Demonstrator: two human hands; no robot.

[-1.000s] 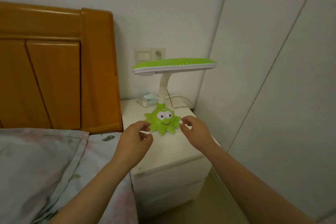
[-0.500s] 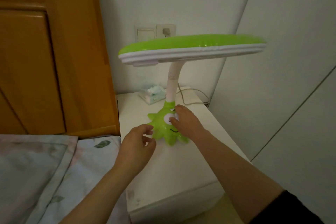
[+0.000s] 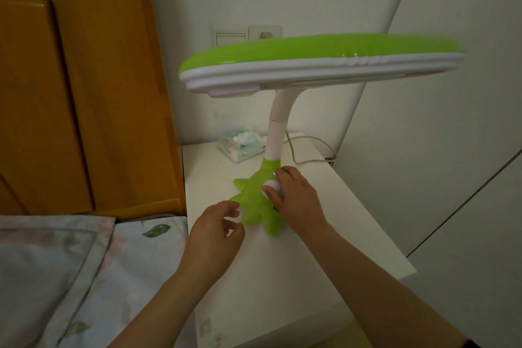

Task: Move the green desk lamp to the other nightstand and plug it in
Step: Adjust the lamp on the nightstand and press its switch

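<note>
The green desk lamp (image 3: pixel 285 118) is positioned upright on the white nightstand (image 3: pixel 305 257), near its rear half, with the wide green-and-white head extended horizontally above the surface. The star-shaped base (image 3: pixel 255 205) is seated flat on the top. The right hand (image 3: pixel 296 200) is laid over the right side of the base, with fingers curled against it; whether a firm grasp is closed cannot be told. The left hand (image 3: pixel 213 236) is held just beside the front left point of the base, fingers loosely curled and partly open, with nothing gripped. A cord (image 3: pixel 308 150) is routed behind the white stem toward the wall. A clear box (image 3: pixel 240 144) is located behind the base. A wall outlet (image 3: pixel 265 34) is visible above the lamp head. A wooden headboard (image 3: pixel 84 93) and a floral pillow (image 3: pixel 70 277) are located to the left.
</note>
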